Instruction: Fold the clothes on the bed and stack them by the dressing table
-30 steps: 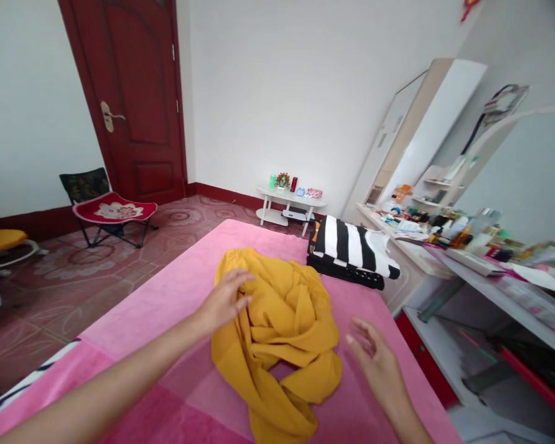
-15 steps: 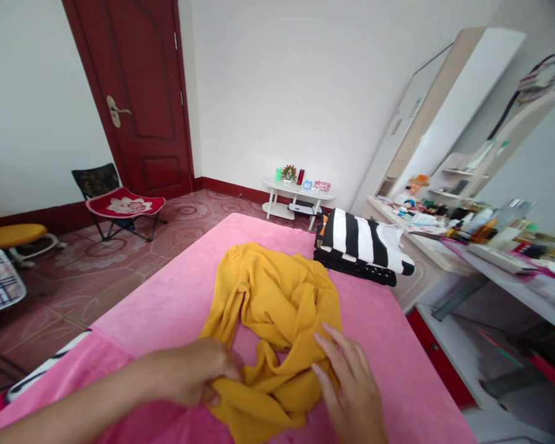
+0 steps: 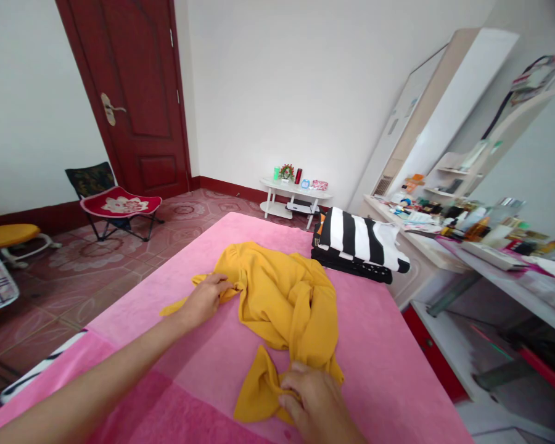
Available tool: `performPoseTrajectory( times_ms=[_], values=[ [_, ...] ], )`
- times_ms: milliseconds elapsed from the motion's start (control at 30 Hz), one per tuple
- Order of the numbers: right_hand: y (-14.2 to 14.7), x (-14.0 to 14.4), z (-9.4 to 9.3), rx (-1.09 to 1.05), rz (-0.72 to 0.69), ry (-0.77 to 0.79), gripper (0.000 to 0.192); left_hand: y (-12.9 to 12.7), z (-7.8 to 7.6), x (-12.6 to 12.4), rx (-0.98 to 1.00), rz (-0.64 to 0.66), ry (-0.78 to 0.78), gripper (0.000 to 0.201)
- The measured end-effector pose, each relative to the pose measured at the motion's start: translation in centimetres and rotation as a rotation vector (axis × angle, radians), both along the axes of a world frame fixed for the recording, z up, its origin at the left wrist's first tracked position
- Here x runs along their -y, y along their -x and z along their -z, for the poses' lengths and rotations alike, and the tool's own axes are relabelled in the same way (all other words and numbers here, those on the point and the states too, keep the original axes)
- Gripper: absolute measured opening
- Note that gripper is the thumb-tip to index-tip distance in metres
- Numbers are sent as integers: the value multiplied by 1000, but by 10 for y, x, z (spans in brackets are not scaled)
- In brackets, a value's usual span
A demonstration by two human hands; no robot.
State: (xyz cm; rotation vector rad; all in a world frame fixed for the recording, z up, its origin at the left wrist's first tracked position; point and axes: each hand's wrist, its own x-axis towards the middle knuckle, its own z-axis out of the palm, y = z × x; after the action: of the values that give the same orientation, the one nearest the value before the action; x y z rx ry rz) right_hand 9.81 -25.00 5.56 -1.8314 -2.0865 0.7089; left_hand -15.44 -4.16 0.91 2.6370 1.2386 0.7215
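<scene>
While the mustard-yellow garment lies crumpled mid-frame on the pink bed, the left hand pinches one edge and the right hand grips bunched fabric at lower centre. It looks soft, light and floppy, so hems or corners seem the surest holds.

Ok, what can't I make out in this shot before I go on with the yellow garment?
- Head view: the right hand is cut off by the bottom edge; its fingertips are buried in the yellow garment.
- The garment's type: bunched folds hide its shape.
- The black item under the striped garment: mostly covered.
- Items on the small white table: too small.
- Clutter on the dresser: blurred, small.
</scene>
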Motion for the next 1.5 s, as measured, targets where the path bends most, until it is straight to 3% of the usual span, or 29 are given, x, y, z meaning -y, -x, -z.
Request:
performPoseTrajectory(
  times_ms=[100, 167, 200, 300, 367, 467, 567, 700, 800, 900, 967, 1033, 1100, 1200, 1300, 1400, 1500],
  values=[
    [-41, -3, -41, -464, 38, 61, 20, -14, 3, 28, 66, 78, -90, 49],
    [-79, -13, -66, -712, 264, -34, 25, -23, -5, 46, 91, 145, -78, 45],
    [-99, -20, -74, -801, 400, -169, 27, -27, -9, 54, 96, 193, -52, 43],
    [-147, -38, -67, -804, 702, -605, 56, -45, -17, 77, 98, 371, 63, 40],
    [-158, -41, -42, -680, 747, -634, 73, -57, -15, 88, 86, 442, 127, 42],
    [-140, -29, 1, -540, 634, -486, 57, -72, -5, 93, 50, 420, 194, 51],
    [-96, -10, 25, -480, 441, -391, 33, -87, 3, 91, 39, 335, 235, 58],
    [-47, -2, 28, -241, 161, -444, 37, -106, 8, 92, 28, 280, 271, 59],
    [-37, -15, 20, -28, 32, -497, 54, -110, 11, 97, 26, 272, 296, 52],
    [-37, -35, 6, 139, -33, -469, 73, -101, 12, 104, 75, 341, 330, 62],
    [-36, -47, -3, 227, -156, -401, 85, -91, 9, 108, 101, 369, 360, 68],
    [-36, -56, -10, 255, -294, -326, 86, -79, 6, 109, 123, 374, 384, 70],
    [-39, -63, -13, 220, -334, -281, 73, -66, 3, 106, 156, 345, 395, 70],
    [-58, -67, -16, 63, -229, -258, 40, -41, -4, 88, 226, 251, 393, 65],
    [-94, -64, -24, -249, -1, -299, 19, -7, -21, 59, 333, 165, 392, 49],
    [-128, -48, -24, -533, 267, -291, 19, 28, -37, 32, 491, 71, 462, 30],
    [-143, -23, -6, -539, 267, -134, 18, 50, -38, 20, 468, 44, 602, 20]
  ],
)
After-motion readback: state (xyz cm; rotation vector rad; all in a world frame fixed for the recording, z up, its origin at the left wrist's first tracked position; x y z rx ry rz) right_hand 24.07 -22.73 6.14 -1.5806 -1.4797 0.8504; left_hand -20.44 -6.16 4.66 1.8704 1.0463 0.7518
